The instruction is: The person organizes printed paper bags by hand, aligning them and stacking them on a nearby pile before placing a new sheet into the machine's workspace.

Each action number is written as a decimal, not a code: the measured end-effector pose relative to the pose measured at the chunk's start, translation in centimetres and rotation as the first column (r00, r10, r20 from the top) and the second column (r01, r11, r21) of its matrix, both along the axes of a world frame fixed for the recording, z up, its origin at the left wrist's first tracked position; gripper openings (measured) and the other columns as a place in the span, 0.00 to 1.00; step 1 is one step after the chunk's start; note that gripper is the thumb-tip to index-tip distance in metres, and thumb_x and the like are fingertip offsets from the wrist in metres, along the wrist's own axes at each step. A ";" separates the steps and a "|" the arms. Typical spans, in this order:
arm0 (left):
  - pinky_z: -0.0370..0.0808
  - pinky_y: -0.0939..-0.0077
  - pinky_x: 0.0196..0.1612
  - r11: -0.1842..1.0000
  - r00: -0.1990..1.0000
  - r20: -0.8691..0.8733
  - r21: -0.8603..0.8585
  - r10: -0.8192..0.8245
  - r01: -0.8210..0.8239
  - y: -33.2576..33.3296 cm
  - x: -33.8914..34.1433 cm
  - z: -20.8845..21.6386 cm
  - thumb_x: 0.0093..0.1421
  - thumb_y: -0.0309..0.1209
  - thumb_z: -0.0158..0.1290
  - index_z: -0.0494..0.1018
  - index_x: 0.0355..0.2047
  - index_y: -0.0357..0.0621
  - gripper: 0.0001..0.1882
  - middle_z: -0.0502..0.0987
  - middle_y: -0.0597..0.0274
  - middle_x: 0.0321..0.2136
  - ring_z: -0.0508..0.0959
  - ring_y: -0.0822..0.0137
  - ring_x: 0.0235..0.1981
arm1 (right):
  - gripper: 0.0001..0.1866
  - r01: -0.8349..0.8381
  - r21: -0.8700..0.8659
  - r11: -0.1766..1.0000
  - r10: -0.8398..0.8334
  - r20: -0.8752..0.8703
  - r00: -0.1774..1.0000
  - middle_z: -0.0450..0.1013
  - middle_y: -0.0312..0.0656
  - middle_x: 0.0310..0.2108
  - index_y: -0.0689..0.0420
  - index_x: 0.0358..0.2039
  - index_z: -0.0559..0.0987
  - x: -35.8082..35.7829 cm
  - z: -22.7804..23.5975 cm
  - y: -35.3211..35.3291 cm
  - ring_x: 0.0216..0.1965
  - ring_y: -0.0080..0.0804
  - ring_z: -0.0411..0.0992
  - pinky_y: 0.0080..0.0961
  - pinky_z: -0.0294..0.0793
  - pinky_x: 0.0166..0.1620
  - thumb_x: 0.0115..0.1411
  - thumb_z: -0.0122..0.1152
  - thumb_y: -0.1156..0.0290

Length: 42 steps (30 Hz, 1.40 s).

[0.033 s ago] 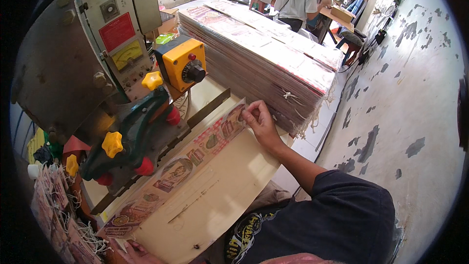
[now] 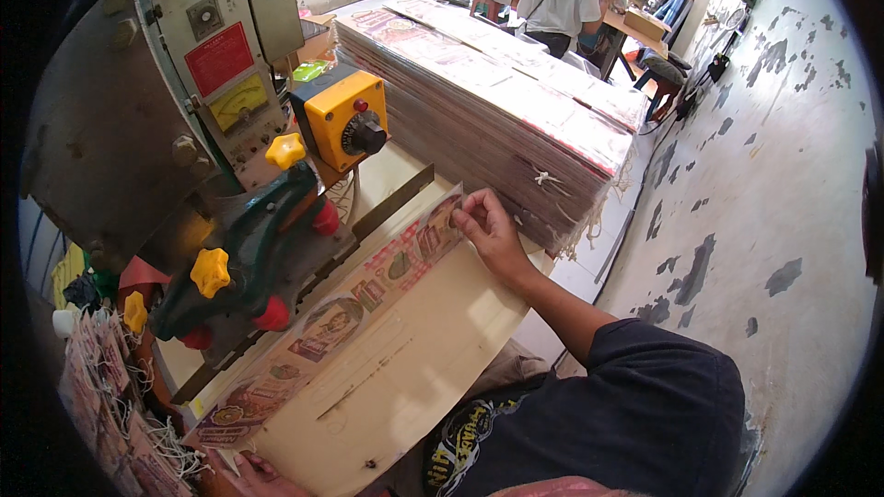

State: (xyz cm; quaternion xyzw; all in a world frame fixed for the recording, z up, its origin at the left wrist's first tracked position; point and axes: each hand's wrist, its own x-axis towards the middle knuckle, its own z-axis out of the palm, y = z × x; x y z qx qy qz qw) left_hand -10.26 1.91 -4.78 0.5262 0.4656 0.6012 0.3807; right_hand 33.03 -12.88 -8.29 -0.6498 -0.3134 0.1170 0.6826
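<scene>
A long printed plastic strip [image 2: 329,327] with pictures of food lies slantwise on the cream worktop [image 2: 414,359], along a dark metal bar [image 2: 396,201]. At its far right end, my right hand [image 2: 488,225] pinches the edge between thumb and fingers. The strip's near left end is held by my left hand [image 2: 249,474], which shows only partly at the lower edge. Just beyond the strip stands a press-like machine with a dark green bracket [image 2: 249,244], yellow star knobs [image 2: 210,272] and red caps [image 2: 273,314].
A tall stack of similar printed sheets [image 2: 497,101], tied with string, stands beyond my right hand. A yellow control box [image 2: 348,120] with a black dial sits by the machine. Stringed printed pieces [image 2: 115,396] hang at left. A peeling wall [image 2: 755,221] runs along the right. People sit far back.
</scene>
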 end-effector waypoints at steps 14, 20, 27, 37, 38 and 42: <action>0.72 0.62 0.49 0.999 0.963 0.269 -0.041 0.008 0.003 0.6 0.2 -0.3 0.64 0.31 0.57 0.75 0.53 0.33 0.19 0.75 0.49 0.52 0.74 0.56 0.47 | 0.18 -0.023 -0.037 0.999 0.025 0.061 0.998 0.75 0.38 0.44 0.60 0.52 0.71 0.3 -0.2 0.0 0.47 0.24 0.71 0.27 0.70 0.54 0.69 0.60 0.62; 0.71 0.67 0.47 0.991 0.940 0.320 -0.098 0.115 -0.088 0.8 -0.3 -0.7 0.64 0.32 0.58 0.76 0.50 0.34 0.17 0.75 0.53 0.46 0.73 0.60 0.45 | 0.19 -0.005 -0.055 0.998 0.009 0.061 0.998 0.73 0.38 0.48 0.59 0.54 0.69 -0.1 0.5 -0.2 0.53 0.23 0.69 0.26 0.67 0.58 0.70 0.59 0.63; 0.71 0.69 0.45 0.998 0.953 0.300 -0.057 0.045 -0.030 0.5 0.7 0.2 0.63 0.33 0.61 0.76 0.49 0.35 0.17 0.76 0.55 0.47 0.72 0.63 0.43 | 0.21 0.012 -0.089 0.996 -0.005 0.088 0.996 0.76 0.41 0.45 0.60 0.54 0.72 0.1 0.2 -0.1 0.49 0.27 0.73 0.28 0.70 0.55 0.67 0.62 0.62; 0.69 0.70 0.43 0.988 0.939 0.308 -0.057 0.152 -0.141 0.8 0.4 -0.2 0.62 0.33 0.61 0.76 0.51 0.38 0.19 0.76 0.58 0.48 0.72 0.63 0.44 | 0.20 0.038 -0.036 0.999 -0.033 0.134 0.990 0.78 0.43 0.42 0.60 0.53 0.74 -0.9 1.3 0.2 0.45 0.30 0.76 0.31 0.75 0.52 0.65 0.65 0.64; 0.69 0.70 0.43 0.987 0.936 0.311 -0.062 0.163 -0.151 0.9 0.2 -0.4 0.62 0.32 0.61 0.76 0.51 0.38 0.18 0.76 0.58 0.48 0.72 0.64 0.44 | 0.20 0.043 -0.044 0.998 -0.036 0.147 0.988 0.78 0.43 0.41 0.60 0.53 0.74 -1.0 1.5 0.2 0.45 0.30 0.76 0.31 0.75 0.52 0.65 0.65 0.64; 0.70 0.70 0.44 0.988 0.904 0.398 -0.056 0.153 -0.142 1.5 -0.8 -1.4 0.61 0.32 0.60 0.77 0.46 0.39 0.15 0.77 0.58 0.44 0.73 0.63 0.44 | 0.20 0.069 -0.050 0.996 -0.056 0.231 0.971 0.78 0.42 0.40 0.59 0.52 0.75 -0.3 0.6 -0.3 0.44 0.31 0.77 0.32 0.75 0.51 0.65 0.65 0.62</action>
